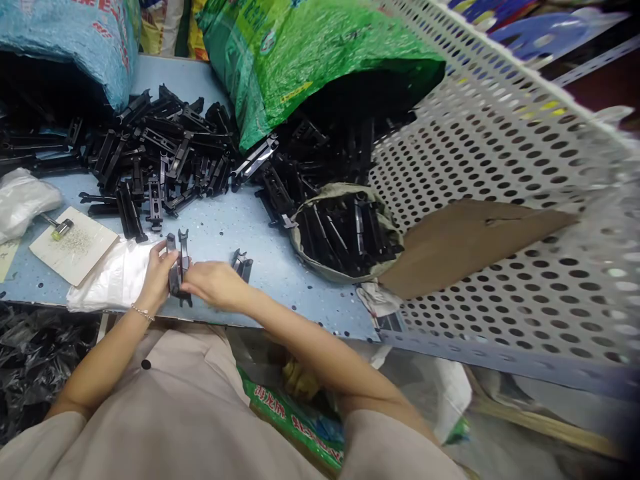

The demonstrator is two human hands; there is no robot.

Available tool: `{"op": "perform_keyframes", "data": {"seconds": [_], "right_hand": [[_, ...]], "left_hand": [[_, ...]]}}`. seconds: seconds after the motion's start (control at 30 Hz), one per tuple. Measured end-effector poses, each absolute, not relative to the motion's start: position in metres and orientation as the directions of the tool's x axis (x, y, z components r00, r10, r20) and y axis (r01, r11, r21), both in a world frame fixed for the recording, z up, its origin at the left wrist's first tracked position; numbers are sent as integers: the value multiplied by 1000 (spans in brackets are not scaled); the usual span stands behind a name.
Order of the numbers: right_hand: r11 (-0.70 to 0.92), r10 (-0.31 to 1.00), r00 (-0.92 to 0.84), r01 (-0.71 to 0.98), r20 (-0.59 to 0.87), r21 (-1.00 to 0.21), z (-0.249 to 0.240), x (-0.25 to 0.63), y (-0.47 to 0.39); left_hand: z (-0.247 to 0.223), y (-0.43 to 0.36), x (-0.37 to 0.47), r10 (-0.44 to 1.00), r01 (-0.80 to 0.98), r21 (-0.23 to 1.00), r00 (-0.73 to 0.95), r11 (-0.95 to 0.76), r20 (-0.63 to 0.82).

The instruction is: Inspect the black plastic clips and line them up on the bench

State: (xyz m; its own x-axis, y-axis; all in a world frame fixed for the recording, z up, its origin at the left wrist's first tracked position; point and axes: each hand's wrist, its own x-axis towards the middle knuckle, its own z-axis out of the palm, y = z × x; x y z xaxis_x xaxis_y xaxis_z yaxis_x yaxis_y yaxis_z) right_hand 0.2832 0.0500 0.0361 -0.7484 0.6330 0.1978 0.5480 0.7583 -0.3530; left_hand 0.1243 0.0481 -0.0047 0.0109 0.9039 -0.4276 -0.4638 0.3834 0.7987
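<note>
Near the table's front edge, my left hand (159, 272) grips a long black plastic part (175, 267), held upright. My right hand (214, 283) is closed on a second black plastic part (184, 252) right beside the first. Whether the two touch is hard to make out. A short way to the right, a small group of similar black parts (243, 265) lies on the blue tabletop (270, 293). Beyond my hands spreads a large heap of loose black parts (160, 147). A round cloth-rimmed container (345, 275) at the right holds several more.
A blue sack (70, 33) and a green sack (320, 53) lie open behind the heap. White plastic bags (113, 273) and a pale board (75, 243) with a small metal-ended tool (61, 230) are at the left. Brown cardboard (465, 240) leans on a perforated panel (525, 287) at the right.
</note>
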Motion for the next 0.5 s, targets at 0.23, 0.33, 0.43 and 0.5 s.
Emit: {"op": "perform_keyframes", "data": {"seconds": [0.23,0.33,0.43,0.5], "right_hand": [[205,968,-242,911,-62,-357,40,192,153],[172,973,-214,917,-82,-359,25,167,176],[97,985,-158,849,-74,-520,16,182,178],[61,988,-141,718,-59,-694,10,204,169]], "left_hand": [[-60,31,178,995,22,996,38,91,-91],[-66,30,172,993,-17,994,47,108,-107],[-61,42,143,977,-237,950,-18,203,-213],[-54,58,124,948,-471,848,-68,245,-311]]}}
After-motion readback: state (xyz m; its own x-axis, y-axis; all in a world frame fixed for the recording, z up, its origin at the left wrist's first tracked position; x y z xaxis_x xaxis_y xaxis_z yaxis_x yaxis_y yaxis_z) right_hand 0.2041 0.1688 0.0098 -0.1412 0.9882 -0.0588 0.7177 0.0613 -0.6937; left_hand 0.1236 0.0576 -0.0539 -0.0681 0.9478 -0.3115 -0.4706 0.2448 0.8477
